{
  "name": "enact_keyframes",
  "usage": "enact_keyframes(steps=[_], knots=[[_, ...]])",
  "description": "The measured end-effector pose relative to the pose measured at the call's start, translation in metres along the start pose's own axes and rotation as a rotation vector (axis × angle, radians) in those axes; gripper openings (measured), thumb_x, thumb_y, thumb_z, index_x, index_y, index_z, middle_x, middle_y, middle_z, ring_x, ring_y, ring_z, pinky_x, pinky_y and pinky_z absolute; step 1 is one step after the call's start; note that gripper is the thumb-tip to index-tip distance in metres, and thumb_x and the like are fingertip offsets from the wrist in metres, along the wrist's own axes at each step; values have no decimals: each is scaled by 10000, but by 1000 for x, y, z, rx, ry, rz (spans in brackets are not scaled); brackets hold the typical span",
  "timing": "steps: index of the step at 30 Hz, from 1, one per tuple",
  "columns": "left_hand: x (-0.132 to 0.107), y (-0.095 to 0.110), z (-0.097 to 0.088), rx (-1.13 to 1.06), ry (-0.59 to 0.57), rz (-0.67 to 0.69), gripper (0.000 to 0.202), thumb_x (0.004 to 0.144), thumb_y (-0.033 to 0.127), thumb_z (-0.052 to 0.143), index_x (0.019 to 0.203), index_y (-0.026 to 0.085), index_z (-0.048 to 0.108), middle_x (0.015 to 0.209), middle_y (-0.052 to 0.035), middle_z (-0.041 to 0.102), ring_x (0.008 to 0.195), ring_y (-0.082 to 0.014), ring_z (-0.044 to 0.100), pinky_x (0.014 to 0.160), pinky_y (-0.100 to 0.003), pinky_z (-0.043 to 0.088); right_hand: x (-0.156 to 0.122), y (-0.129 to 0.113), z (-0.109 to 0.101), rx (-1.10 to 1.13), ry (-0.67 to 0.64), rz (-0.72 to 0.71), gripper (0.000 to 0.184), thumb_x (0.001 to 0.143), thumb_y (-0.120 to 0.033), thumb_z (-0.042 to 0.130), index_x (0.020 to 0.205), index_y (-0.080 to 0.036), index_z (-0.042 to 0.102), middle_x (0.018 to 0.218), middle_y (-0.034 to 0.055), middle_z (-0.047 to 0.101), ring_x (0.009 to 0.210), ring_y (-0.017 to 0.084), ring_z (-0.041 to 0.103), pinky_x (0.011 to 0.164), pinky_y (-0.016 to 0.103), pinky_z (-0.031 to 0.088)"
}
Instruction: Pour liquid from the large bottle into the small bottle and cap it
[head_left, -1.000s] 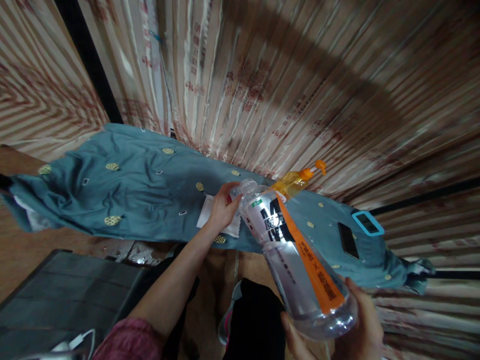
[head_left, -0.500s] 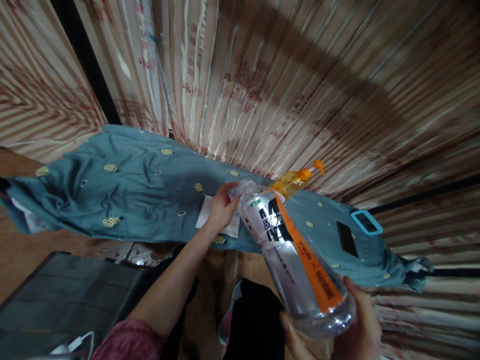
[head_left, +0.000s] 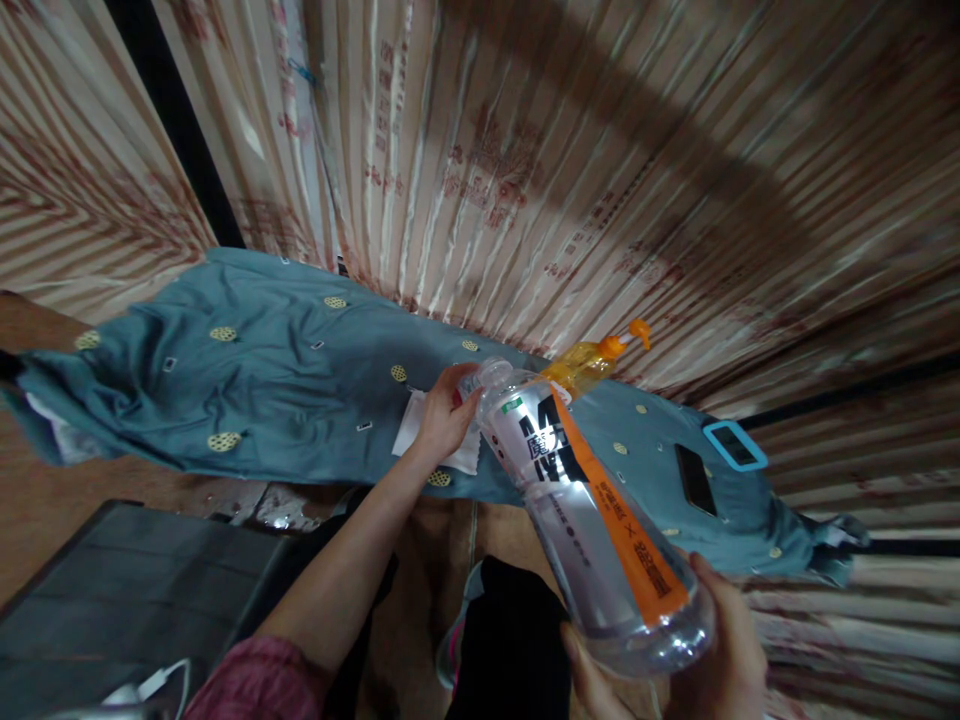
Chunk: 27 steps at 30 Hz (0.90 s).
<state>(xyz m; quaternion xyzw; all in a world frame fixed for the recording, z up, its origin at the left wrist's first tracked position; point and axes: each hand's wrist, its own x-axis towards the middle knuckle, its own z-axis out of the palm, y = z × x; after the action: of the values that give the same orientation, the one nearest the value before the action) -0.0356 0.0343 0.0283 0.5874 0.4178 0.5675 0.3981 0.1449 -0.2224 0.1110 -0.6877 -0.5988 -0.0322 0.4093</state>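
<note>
A large clear plastic bottle (head_left: pixel 592 520) with a white, black and orange label slants across the middle, its uncapped mouth pointing up and left. My right hand (head_left: pixel 712 650) grips it around the base. Beside the bottle's neck, my left hand (head_left: pixel 446 415) is closed on a small clear container (head_left: pixel 469 385), mostly hidden by the fingers; a bit of pink shows there. Whether the container touches the bottle's mouth I cannot tell. Under my left hand lies a white sheet (head_left: pixel 409 425), paper or cloth, on the teal patterned cloth (head_left: pixel 277 380).
Behind the large bottle stands a yellow pump bottle (head_left: pixel 581 367) with an orange pump. On the cloth's right lie a dark phone (head_left: pixel 694 480) and a blue-framed object (head_left: pixel 735 445). A dark box (head_left: pixel 142 590) with a white cable sits lower left. Striped sheeting (head_left: pixel 487 200) hangs behind.
</note>
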Motion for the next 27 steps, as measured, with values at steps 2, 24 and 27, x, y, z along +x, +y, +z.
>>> enact_keyframes(steps=[2,24,27], knots=[[0,0,0,-2,0,0,331,852,352,658,1120,159,675,1162,-123,720,1117,-276,670,1007,-406,510,0,-5,2,4,10,16,1096,477,-422,911,1453,-298,429,1144,84,657,914,303,675,843,540,600],[-2,4,-1,-51,-44,-13,377,817,437,647,1105,195,671,1145,-109,724,1071,-275,681,978,-408,532,-31,-26,44,240,176,383,947,652,-517,815,1445,-147,453,1327,161,586,1219,315,577,938,419,530],[-2,2,-1,-57,-41,-5,374,818,435,649,1101,193,671,1142,-116,722,1074,-279,678,979,-416,525,-41,-14,51,565,167,690,917,620,-464,842,1411,-183,472,1342,104,604,1258,276,565,1041,389,463]])
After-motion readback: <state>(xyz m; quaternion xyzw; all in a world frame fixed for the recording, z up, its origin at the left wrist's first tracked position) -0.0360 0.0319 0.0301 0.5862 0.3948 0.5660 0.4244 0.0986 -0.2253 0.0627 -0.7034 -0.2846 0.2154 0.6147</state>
